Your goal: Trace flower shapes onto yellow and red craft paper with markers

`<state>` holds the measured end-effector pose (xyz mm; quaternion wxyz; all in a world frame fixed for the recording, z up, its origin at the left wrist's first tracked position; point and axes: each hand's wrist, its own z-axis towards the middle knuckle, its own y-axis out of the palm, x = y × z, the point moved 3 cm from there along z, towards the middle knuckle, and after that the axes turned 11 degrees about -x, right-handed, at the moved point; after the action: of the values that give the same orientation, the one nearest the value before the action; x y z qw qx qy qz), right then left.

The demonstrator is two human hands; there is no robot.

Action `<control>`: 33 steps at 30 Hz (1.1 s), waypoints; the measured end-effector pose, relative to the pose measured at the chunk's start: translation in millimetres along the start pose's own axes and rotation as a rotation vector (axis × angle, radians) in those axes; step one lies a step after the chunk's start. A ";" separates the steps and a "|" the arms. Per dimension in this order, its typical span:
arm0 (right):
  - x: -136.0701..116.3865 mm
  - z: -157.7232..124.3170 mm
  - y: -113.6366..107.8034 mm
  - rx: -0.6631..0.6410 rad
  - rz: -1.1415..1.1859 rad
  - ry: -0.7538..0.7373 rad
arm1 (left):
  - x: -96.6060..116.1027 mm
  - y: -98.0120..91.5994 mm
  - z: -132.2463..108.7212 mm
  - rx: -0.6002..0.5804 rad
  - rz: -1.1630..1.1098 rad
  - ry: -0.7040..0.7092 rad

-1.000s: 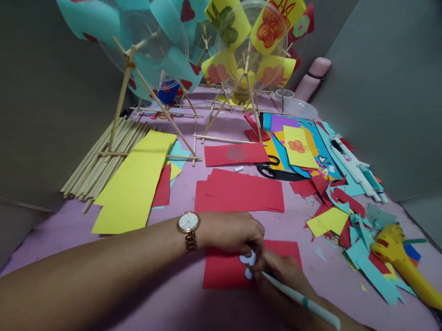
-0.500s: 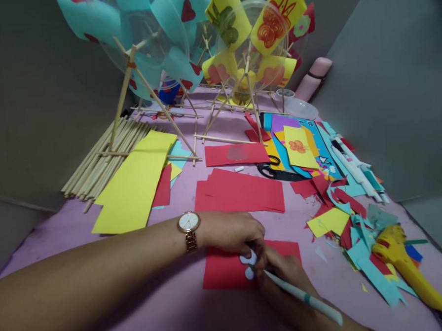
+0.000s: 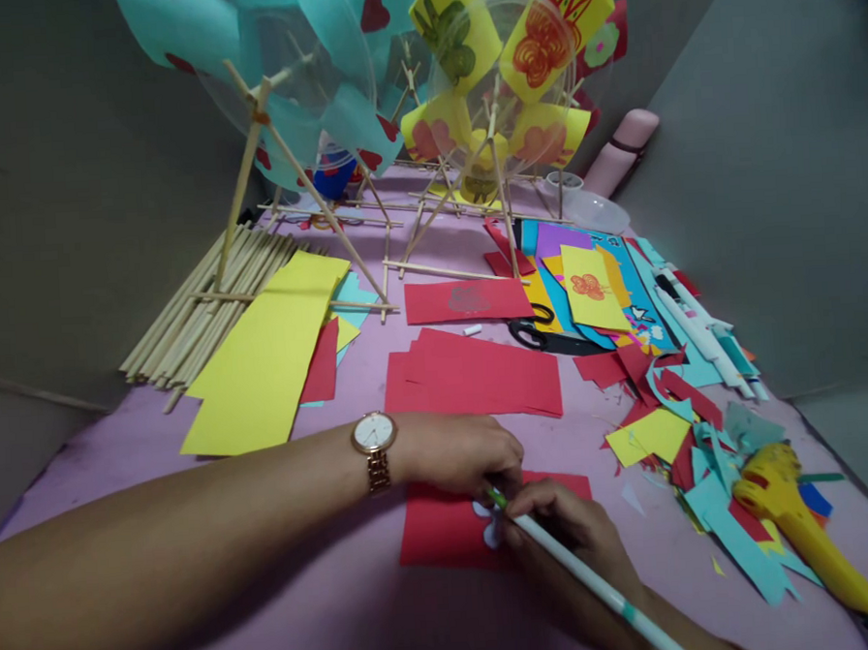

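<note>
A red paper rectangle (image 3: 434, 534) lies on the pink tabletop with a pale, petal-like shape (image 3: 491, 533) on it, partly hidden by fingers. My left hand (image 3: 470, 456), a watch on its wrist, rests at the paper's upper part. Its fingers are curled closed beside the marker's tip, and what they hold, if anything, is hidden. A white marker (image 3: 570, 562) with a green band and green tip end is gripped in my right hand (image 3: 568, 527). The marker slants from lower right up to my left fingertips, above the pale shape.
Ahead lie red paper pieces (image 3: 473, 376), yellow sheets (image 3: 268, 358), wooden sticks (image 3: 207, 308) and black-handled scissors (image 3: 529, 335). Paper pinwheels on stick stands (image 3: 494, 147) rise behind. On the right are paper scraps (image 3: 727, 513), a yellow glue gun (image 3: 800, 519) and markers (image 3: 696, 335).
My right hand has opened its grip posture slightly and the marker has shifted, its green tip now showing higher, by my left fingers. The left hand stays nearly in place; the view shifts slightly.
</note>
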<state>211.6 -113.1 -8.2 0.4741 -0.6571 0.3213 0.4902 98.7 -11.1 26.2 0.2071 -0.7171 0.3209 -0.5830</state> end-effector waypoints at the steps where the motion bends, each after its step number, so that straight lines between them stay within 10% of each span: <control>1: -1.9 1.3 0.4 -0.014 -0.028 0.001 | 0.0 0.0 0.0 0.000 0.000 0.002; 33: 3.7 8.0 8.1 -0.143 -0.592 -0.047 | -0.4 1.3 -0.6 0.005 0.028 0.007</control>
<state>202.8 -108.2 -14.8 0.5562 -0.7422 0.0694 0.3673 97.9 -11.7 25.2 0.2158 -0.7100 0.3299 -0.5835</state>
